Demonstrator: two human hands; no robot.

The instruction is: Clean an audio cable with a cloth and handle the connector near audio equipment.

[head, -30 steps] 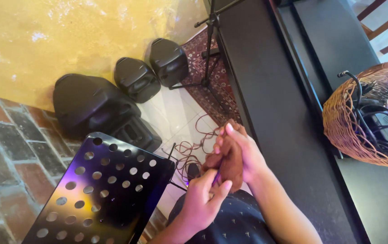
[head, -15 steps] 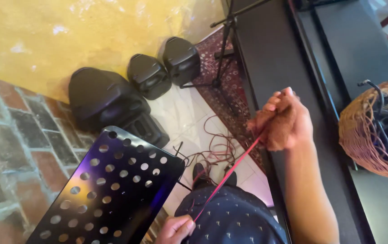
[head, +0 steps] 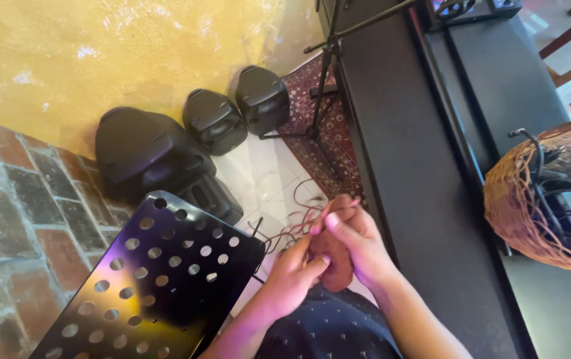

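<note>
Holding a brown ball of cord (head: 332, 262) between them, both hands sit close together above the lap. The right hand (head: 358, 242) wraps over the ball's far side, fingers (head: 338, 223) curled shut on it, with a strand pinched at the fingertips. The left hand (head: 295, 272) presses in from the near side, its fingers closed against the ball. Loose cord (head: 292, 229) trails out just beyond the fingers toward the floor (head: 265, 179), in loops that lie past the fingertips.

The likely trouble is tangling: those slack loops hang free and cross each other, so a pull from the fingers could draw them into a knot. To the left of the fingers stands a perforated music stand (head: 145, 279), whose edge or holes could snag the strand. Farther beyond the fingers, a tripod (head: 318, 100) and three speakers (head: 212, 123) sit on the floor, where the trailing end could catch. The ball could also slip from the fingers and roll away, unwinding. To the right of the fingers, a basket (head: 518, 206) of cables rests on the dark tabletop (head: 418, 173), well apart.
</note>
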